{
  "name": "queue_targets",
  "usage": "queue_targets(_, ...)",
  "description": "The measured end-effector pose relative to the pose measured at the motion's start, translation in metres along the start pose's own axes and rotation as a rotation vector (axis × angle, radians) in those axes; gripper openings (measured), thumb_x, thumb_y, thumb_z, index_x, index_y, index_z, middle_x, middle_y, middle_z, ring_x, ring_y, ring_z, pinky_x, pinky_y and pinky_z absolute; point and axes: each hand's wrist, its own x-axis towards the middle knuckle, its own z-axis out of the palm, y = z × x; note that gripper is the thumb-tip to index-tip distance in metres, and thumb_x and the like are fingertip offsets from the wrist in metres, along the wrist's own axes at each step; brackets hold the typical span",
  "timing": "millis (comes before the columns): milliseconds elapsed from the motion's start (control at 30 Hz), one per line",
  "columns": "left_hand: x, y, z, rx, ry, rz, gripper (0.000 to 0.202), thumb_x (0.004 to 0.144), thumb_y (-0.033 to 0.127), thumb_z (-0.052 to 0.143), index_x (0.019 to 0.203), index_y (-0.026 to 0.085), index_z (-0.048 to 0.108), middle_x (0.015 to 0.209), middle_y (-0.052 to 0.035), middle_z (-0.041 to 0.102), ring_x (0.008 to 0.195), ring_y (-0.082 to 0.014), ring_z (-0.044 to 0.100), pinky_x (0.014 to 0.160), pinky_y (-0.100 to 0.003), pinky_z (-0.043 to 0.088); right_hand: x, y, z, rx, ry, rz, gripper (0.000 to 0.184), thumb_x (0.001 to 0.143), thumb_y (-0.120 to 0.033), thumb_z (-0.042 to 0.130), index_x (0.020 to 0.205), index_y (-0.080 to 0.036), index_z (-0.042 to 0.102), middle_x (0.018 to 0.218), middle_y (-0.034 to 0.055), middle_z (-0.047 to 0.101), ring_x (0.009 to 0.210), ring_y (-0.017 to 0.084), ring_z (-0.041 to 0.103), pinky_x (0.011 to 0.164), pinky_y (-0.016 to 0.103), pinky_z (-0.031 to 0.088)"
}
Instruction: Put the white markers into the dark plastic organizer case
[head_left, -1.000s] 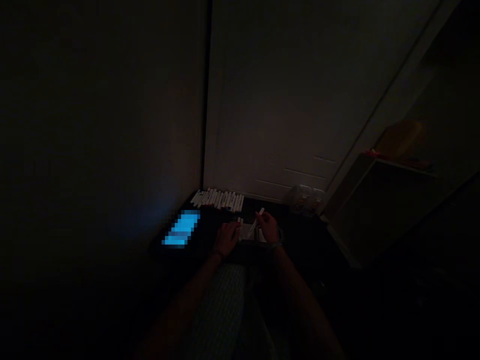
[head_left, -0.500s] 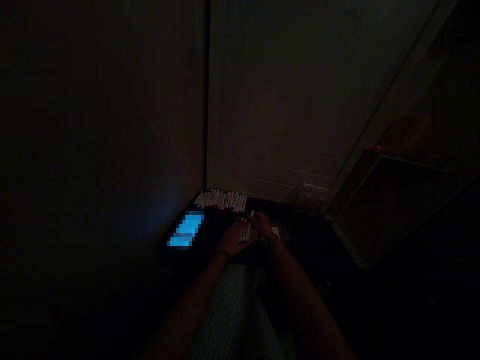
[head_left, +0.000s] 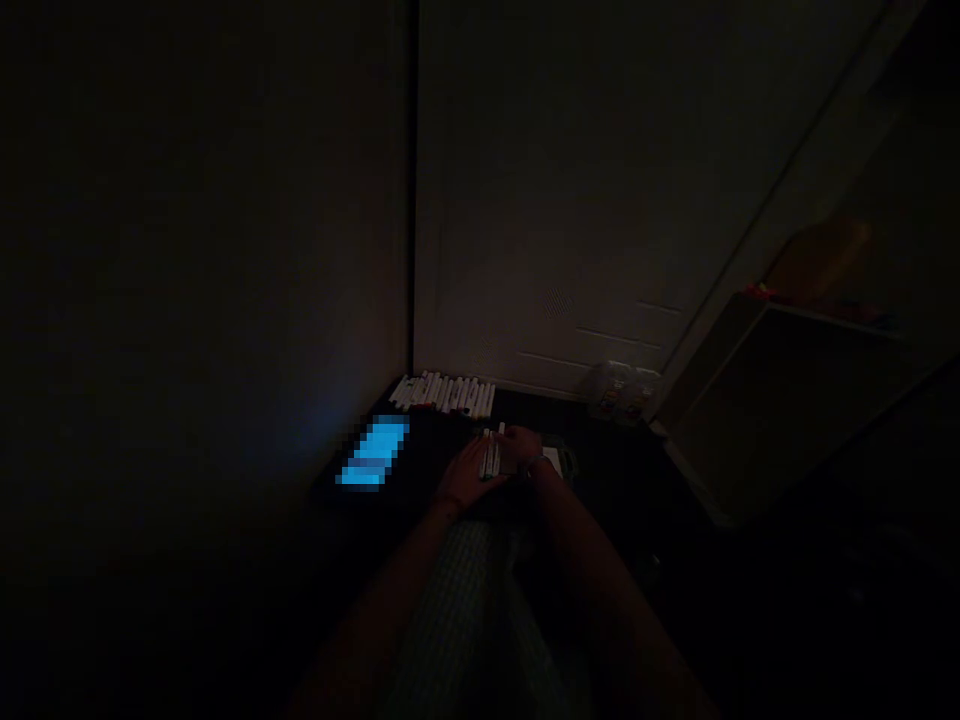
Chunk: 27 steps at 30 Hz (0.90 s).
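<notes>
Leftward travel since one second ago: the right hand (head_left: 519,445) has brought its white pen (head_left: 502,428) from a tilt over the right part of a shallow case to the short row beside the left hand (head_left: 466,475). Half a second ago the hands were already about here, and little has shifted since.

That pen now lies nearly in line with the other white pens (head_left: 487,456), at the right end of their row, its upper end showing past the right fingers. Those fingers are bent over it; the dimness hides whether they pinch it or merely touch it. The left hand lies with fingers stretched forward along the row's left side, and I cannot tell whether it grips anything.

A pale panel (head_left: 552,460) and the clear rim of the case (head_left: 572,462) show just right of the right wrist. All this rests on a dark worktop (head_left: 431,440). Farther back, a longer row of white pens (head_left: 442,394) lies side by side near the wall (head_left: 525,250). To the left glows a blurred blue rectangle (head_left: 375,452); clear packaging (head_left: 626,395) stands at the back right.
</notes>
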Motion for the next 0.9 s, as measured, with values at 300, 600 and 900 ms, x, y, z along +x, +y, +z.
queue_targets(300,0.000,0.002,0.002,-0.036,0.042,0.006,0.057,0.078,0.045,0.049,0.129,0.020,0.039,0.134,-0.0084,0.042,0.126,-0.0227,0.034,0.106,-0.038,0.027,0.000,-0.001,-0.001,-0.179,-0.053,-0.028,0.043,0.082,-0.057,0.041,0.092,-0.024,0.067,0.096,0.0066,0.067,0.093,0.021,0.059,0.077,0.031,0.037)
queue_targets(600,0.001,-0.002,0.005,0.037,0.012,-0.011,0.055,0.079,0.040,0.048,0.130,0.021,0.037,0.133,-0.0080,0.043,0.125,-0.0238,0.034,0.104,-0.039,0.029,-0.005,0.003,0.002,-0.205,0.077,-0.026,0.047,0.075,-0.066,0.045,0.090,-0.027,0.067,0.100,0.0077,0.062,0.098,0.024,0.051,0.079,0.036,0.035)
queue_targets(900,0.000,0.004,-0.003,0.116,-0.020,-0.007,0.059,0.079,0.039,0.049,0.132,0.019,0.033,0.135,-0.0084,0.040,0.126,-0.0223,0.032,0.104,-0.036,0.029,-0.009,-0.002,-0.004,-0.160,0.111,0.058,0.044,0.084,-0.058,0.037,0.096,-0.027,0.067,0.104,0.0065,0.059,0.102,0.024,0.043,0.083,0.036,0.030)
